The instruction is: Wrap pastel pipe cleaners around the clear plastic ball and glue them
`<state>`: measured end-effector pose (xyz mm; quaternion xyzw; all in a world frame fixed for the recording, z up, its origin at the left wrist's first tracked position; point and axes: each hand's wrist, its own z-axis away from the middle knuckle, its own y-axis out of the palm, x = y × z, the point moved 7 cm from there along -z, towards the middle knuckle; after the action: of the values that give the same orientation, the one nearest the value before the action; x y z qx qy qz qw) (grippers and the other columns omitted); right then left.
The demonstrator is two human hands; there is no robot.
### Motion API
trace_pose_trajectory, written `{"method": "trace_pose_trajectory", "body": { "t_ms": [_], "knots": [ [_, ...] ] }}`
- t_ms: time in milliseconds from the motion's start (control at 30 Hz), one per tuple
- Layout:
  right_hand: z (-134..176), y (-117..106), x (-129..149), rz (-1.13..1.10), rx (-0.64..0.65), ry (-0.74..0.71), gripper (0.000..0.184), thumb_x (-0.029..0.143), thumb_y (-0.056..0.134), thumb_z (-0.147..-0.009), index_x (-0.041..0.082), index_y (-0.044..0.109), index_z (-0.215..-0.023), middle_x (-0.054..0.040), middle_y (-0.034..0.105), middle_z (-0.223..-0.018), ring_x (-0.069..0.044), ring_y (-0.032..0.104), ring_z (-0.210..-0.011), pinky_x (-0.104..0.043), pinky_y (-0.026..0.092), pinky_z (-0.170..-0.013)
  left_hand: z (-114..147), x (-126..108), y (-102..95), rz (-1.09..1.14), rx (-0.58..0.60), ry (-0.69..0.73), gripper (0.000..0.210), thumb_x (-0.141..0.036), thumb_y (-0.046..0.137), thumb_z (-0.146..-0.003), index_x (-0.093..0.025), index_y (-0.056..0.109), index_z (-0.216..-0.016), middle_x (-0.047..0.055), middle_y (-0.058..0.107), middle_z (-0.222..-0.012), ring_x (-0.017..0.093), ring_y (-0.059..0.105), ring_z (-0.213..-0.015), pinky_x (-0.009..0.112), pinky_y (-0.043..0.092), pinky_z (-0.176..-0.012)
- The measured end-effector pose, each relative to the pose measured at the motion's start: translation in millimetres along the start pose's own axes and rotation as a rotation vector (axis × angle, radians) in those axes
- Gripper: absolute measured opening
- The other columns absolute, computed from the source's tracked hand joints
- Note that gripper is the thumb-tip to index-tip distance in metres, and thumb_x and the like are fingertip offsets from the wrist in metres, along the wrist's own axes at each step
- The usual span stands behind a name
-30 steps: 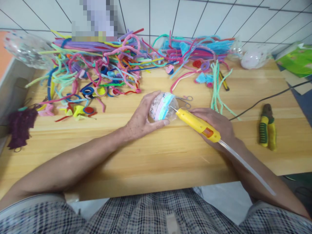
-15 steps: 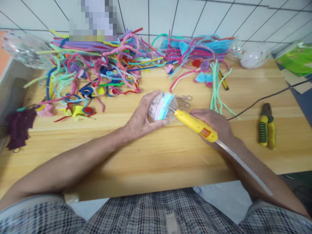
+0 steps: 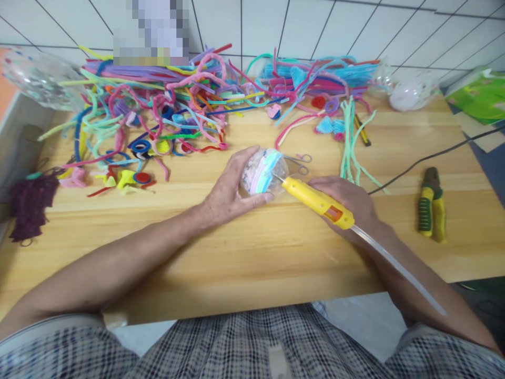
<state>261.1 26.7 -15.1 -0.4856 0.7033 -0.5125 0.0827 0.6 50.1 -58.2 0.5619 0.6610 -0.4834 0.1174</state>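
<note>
My left hand is wrapped round a clear ball with bands of pink, green and blue across it and speckles inside. A yellow hot glue gun is in my right hand, its metal nozzle at the banded side of the ball. From its back end a long translucent glue stick sticks out over my right forearm. Small scissors lie just behind the ball, their blades partly hidden by it. Green pipe cleaners lie beyond my right hand.
Tangled coloured pipe cleaners line the back of the wooden table. Pliers lie at the right, a utility knife behind my right hand. A black cord runs across the right side. Clear balloons sit at the back right.
The glue stick's tail has shifted slightly to the right along my forearm. My hands and the ball stay almost where they were.
</note>
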Motion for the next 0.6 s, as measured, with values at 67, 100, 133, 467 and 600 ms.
{"method": "trace_pose_trajectory", "body": {
  "t_ms": [67,100,133,467,600],
  "knots": [
    [-0.7,-0.5,0.7,-0.007,-0.007,0.002,0.027,0.036,0.065,-0.110,0.035,0.073,-0.136,-0.0069,0.088,-0.125,-0.031,0.087,-0.115,-0.048,0.074,-0.097,-0.4,-0.6,-0.3,0.000,0.004,-0.002,0.101,-0.069,0.083,-0.098,-0.031,0.033,-0.177,0.019,0.051,-0.174,0.039,0.052,-0.163,0.060,0.044,-0.138],
    [-0.9,-0.7,1.0,-0.010,-0.009,0.003,0.028,0.034,0.065,-0.109,0.035,0.073,-0.136,-0.0064,0.088,-0.125,-0.031,0.087,-0.115,-0.048,0.073,-0.097,-0.6,-1.1,-0.2,0.000,0.009,-0.002,0.101,-0.069,0.083,-0.098,-0.031,0.033,-0.177,0.019,0.051,-0.174,0.039,0.052,-0.163,0.060,0.044,-0.138],
    [-1.0,-0.9,1.1,-0.011,-0.011,0.005,0.028,0.033,0.066,-0.109,0.036,0.073,-0.136,-0.0060,0.088,-0.124,-0.031,0.087,-0.115,-0.048,0.073,-0.097,-0.7,-1.5,-0.2,-0.001,0.014,-0.001,0.101,-0.069,0.083,-0.099,-0.030,0.033,-0.177,0.019,0.051,-0.174,0.039,0.052,-0.163,0.060,0.044,-0.138],
    [-3.1,-7.2,4.9,0.030,-0.063,-0.038,0.025,0.028,0.074,-0.106,0.031,0.071,-0.131,-0.0077,0.087,-0.116,-0.028,0.087,-0.106,-0.042,0.073,-0.089,-0.3,-1.9,0.2,-0.004,0.013,0.016,0.101,-0.069,0.082,-0.099,-0.031,0.031,-0.177,0.020,0.051,-0.174,0.039,0.052,-0.163,0.061,0.045,-0.138],
    [-4.0,-5.1,2.5,0.032,-0.048,-0.010,0.020,0.031,0.071,-0.106,0.032,0.072,-0.126,-0.0068,0.088,-0.112,-0.029,0.087,-0.105,-0.043,0.074,-0.087,-0.3,-1.3,0.4,-0.012,0.012,0.010,0.101,-0.071,0.081,-0.099,-0.030,0.032,-0.177,0.020,0.051,-0.173,0.039,0.051,-0.164,0.060,0.045,-0.138]
  ]
}}
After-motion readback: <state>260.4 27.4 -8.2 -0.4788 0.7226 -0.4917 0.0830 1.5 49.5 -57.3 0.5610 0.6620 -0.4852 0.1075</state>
